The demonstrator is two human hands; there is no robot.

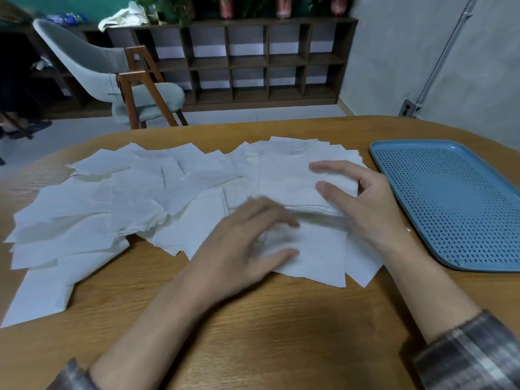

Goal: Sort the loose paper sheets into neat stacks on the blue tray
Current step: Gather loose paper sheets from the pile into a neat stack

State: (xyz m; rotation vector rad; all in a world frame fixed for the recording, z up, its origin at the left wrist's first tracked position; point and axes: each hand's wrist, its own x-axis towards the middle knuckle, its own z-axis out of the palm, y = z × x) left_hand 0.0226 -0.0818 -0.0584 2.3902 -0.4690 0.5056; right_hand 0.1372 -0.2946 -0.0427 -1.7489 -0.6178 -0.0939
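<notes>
R hand (pixel 371 204) grips a small stack (pixel 287 181) at its right edge, thumb & index finger on top. L hand (pixel 244 243), blurred, fingers loose & spread, touches 1 sheet just below that stack. Loose sheets (pixel 126 204) fan out left across the wooden table (pixel 281 319). Blue tray (pixel 447 192) sits just right of the paper, near the R hand.

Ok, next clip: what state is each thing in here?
Blue perforated plastic tray: holds no sheets yet.
Loose white paper sheets: scattered, overlapping on the wooden table.
Thin stack of white sheets: near edge lifted.
Left hand: open over sheets, blurred.
Right hand: grips that stack.
</notes>
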